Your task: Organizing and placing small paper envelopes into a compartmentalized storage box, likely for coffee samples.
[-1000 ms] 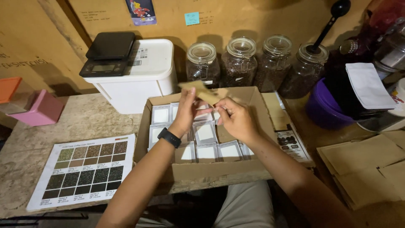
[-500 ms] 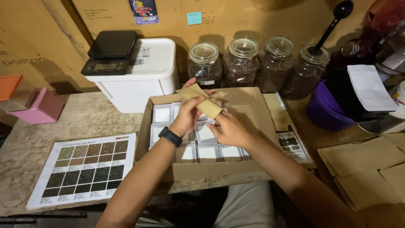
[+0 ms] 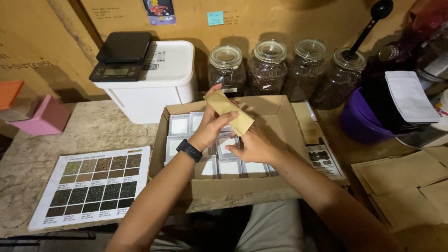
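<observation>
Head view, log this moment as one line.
left hand: holds pouch | right hand: at pouch's lower end | below: box of white packets | behind: jars

Left hand (image 3: pixel 212 128) has taken the brown pouch (image 3: pixel 228 112); right hand (image 3: pixel 254 144) dropped lower.

Both forearms are bare, with no sleeves in sight. The left hand (image 3: pixel 212 130) has a black band with a dark square watch face at its wrist, toward 7 o'clock. The right hand (image 3: pixel 254 147) wears nothing. Light grey trousers cover the lap.
</observation>
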